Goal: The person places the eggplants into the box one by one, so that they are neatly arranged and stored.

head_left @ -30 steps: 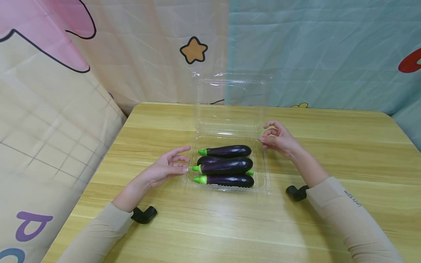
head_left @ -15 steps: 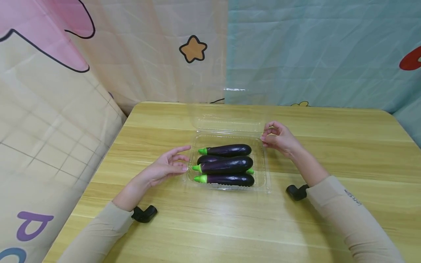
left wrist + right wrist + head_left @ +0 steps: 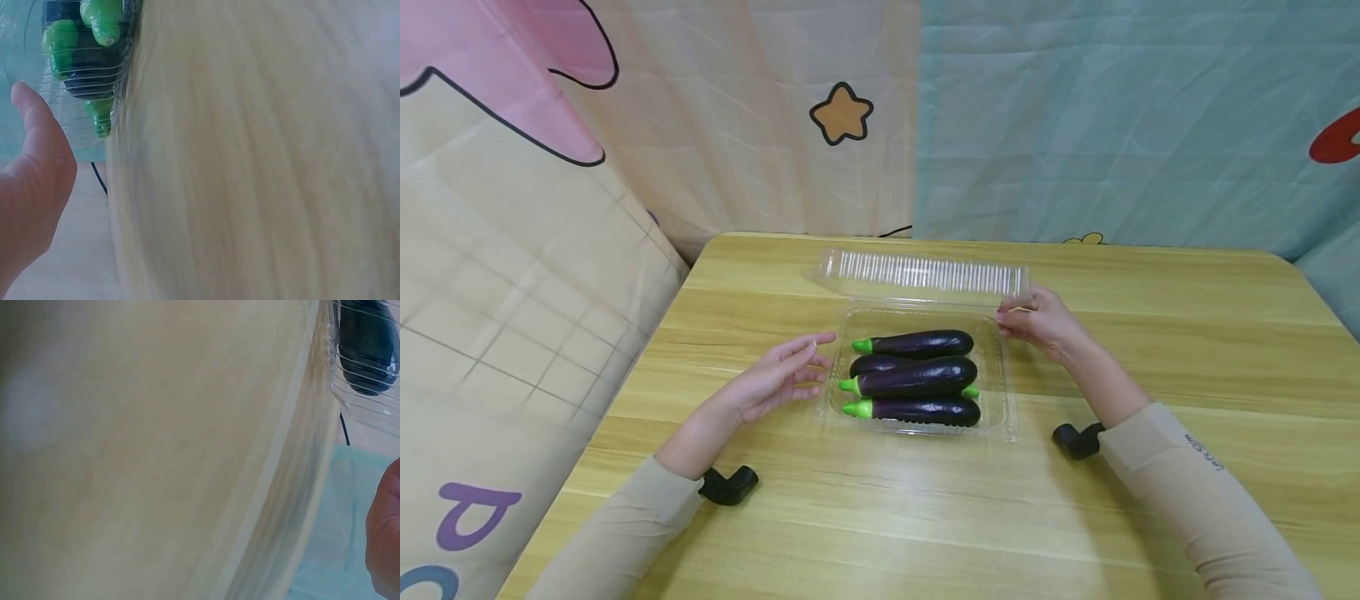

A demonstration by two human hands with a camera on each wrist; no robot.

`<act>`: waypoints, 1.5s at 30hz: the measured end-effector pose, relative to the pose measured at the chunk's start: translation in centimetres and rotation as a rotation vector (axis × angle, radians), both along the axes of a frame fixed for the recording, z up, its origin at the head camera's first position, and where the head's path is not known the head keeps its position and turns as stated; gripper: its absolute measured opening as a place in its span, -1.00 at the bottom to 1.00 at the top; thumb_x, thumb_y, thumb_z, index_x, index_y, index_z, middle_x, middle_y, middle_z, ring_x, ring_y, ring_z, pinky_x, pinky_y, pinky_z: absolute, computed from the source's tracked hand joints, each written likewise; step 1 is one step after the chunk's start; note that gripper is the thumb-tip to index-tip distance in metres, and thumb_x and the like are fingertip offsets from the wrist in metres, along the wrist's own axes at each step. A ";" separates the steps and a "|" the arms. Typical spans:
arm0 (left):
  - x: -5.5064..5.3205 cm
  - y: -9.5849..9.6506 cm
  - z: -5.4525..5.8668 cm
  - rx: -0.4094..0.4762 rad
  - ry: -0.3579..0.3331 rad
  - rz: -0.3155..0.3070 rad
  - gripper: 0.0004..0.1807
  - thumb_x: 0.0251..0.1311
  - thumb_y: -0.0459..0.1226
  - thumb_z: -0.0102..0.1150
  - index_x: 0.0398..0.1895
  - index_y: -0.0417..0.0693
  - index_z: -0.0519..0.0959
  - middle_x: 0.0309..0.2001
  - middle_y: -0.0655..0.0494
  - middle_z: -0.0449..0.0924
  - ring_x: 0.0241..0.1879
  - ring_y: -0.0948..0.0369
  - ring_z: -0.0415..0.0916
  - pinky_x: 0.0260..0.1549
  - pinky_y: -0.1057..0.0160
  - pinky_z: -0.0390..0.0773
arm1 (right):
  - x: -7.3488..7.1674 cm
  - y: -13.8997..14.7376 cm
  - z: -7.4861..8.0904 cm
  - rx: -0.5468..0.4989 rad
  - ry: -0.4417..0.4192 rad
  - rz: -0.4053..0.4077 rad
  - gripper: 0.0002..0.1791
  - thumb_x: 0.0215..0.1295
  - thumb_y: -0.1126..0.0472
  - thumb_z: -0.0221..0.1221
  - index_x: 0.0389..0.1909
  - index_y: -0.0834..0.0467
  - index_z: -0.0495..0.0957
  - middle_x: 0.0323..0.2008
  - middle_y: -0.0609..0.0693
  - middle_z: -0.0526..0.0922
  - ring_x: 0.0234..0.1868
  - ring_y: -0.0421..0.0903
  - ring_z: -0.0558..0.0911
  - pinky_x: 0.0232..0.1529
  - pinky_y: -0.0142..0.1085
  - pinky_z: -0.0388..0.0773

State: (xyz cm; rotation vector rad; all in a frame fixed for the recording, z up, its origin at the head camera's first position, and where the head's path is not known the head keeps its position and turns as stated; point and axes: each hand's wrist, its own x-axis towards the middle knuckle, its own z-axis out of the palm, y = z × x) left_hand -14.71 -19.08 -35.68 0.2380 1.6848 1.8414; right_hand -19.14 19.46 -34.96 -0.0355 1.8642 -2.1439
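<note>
Several glossy eggplants [image 3: 917, 378] with green stems lie in a clear plastic clamshell box [image 3: 997, 404] on the table. Its lid [image 3: 925, 273] leans far back behind the base, tilted toward the wall. My left hand [image 3: 778, 377] is beside the box's left wall, fingers extended and holding nothing. At the back right corner, my right hand [image 3: 1039, 321] has loosely bent fingers by the rim, partly behind the lid's edge. The left wrist view shows the green stems [image 3: 100, 115] through the ribbed wall. One eggplant end [image 3: 369, 350] shows in the right wrist view.
The wooden table [image 3: 910, 517] extends around the box on every side. Behind it hangs a printed cloth [image 3: 1037, 108], with another cloth [image 3: 535, 275] along the left. Black camera mounts [image 3: 730, 486] project from both wrists.
The lid has swung backward and down from nearly upright. My left thumb has lifted away from the box wall; my right hand has barely moved. The eggplants have stayed in place.
</note>
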 end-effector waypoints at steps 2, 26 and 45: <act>0.0 0.0 0.1 0.025 -0.007 -0.001 -0.36 0.44 -0.06 -0.33 0.42 -0.26 -0.07 -0.08 -0.01 0.32 -0.18 0.21 0.39 -0.19 0.41 0.54 | 0.1 0.0 0.1 0.021 0.014 0.008 -0.68 0.19 0.61 0.01 -0.52 0.11 0.47 -0.49 -0.06 0.52 -0.49 -0.21 0.55 -0.44 -0.44 0.57; -0.1 0.0 0.8 0.021 -0.017 -0.045 -0.21 0.38 -0.01 -0.14 0.43 -0.30 -0.16 0.34 -0.43 -0.12 0.32 -0.27 -0.06 0.22 -0.07 0.23 | -0.1 0.4 -0.5 0.181 0.072 0.083 -0.55 0.24 0.60 -0.12 -0.63 0.05 0.45 -0.45 -0.03 0.46 -0.43 -0.15 0.52 -0.38 -0.36 0.57; -0.2 0.3 0.3 -0.012 -0.047 0.015 -0.34 0.32 -0.36 -0.12 0.44 -0.21 -0.09 0.19 -0.19 0.13 -0.02 0.17 0.33 -0.09 0.31 0.53 | -0.7 1.9 -0.5 0.019 -0.022 0.202 -0.65 0.28 0.55 -0.09 -0.45 0.07 0.50 -0.41 -0.06 0.50 -0.38 -0.17 0.52 -0.34 -0.38 0.56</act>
